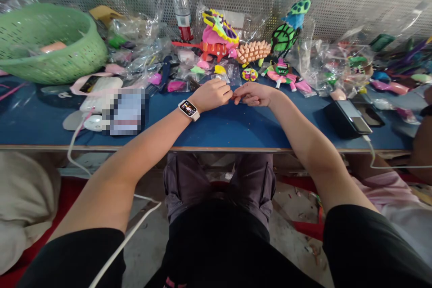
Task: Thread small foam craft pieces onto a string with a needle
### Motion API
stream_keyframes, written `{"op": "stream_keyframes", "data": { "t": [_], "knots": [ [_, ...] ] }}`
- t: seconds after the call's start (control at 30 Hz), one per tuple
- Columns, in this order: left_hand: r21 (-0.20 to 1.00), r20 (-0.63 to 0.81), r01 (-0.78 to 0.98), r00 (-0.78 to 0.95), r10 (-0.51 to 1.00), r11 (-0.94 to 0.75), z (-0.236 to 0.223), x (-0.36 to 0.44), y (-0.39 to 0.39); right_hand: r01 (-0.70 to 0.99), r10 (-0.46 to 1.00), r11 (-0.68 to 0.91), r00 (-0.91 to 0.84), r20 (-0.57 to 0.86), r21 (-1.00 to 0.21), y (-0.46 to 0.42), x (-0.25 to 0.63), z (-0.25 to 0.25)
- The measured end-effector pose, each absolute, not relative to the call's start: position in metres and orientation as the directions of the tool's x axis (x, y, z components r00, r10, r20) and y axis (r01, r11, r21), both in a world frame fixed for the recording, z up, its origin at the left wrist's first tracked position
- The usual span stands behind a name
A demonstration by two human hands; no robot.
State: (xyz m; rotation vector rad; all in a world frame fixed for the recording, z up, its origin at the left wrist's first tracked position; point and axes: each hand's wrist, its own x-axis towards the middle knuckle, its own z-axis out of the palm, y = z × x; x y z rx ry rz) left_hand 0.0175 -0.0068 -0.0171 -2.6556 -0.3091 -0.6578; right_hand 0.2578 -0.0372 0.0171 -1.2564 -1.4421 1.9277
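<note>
On a flat blue desk, the left hand, with a square white-strapped watch worn at its wrist, and the right hand are held close, fingertips meeting. The fingers of both are curled inward; whether anything small is pinched between them cannot be told. Just behind the hands, a small, round yellow-and-purple clay piece is seen on the desk. Farther back, a peach-coloured, spiky clay animal is placed beside a rounded green-and-black clay model.
</note>
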Motion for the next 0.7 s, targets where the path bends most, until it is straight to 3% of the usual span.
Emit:
{"op": "stream_keyframes", "data": {
  "t": [0.4, 0.57, 0.7],
  "knots": [
    [-0.258, 0.488, 0.299, 0.861, 0.143, -0.919, -0.0184, 0.0187, -0.0049, 0.151, 0.78, -0.366, -0.488, -0.391, -0.918, -0.0364, 0.2574, 0.0141],
    [-0.16, 0.54, 0.405, 0.799, 0.264, -0.9, -0.0148, 0.0147, -0.0025, 0.106, 0.856, -0.321, -0.393, -0.336, -0.941, -0.0377, 0.2552, 0.0173],
    [-0.162, 0.542, 0.473, 0.776, 0.322, -0.866, -0.0123, 0.0108, -0.0037, 0.038, 0.926, -0.248, -0.283, -0.248, -0.968, -0.0383, 0.252, 0.0203]
  ]
}}
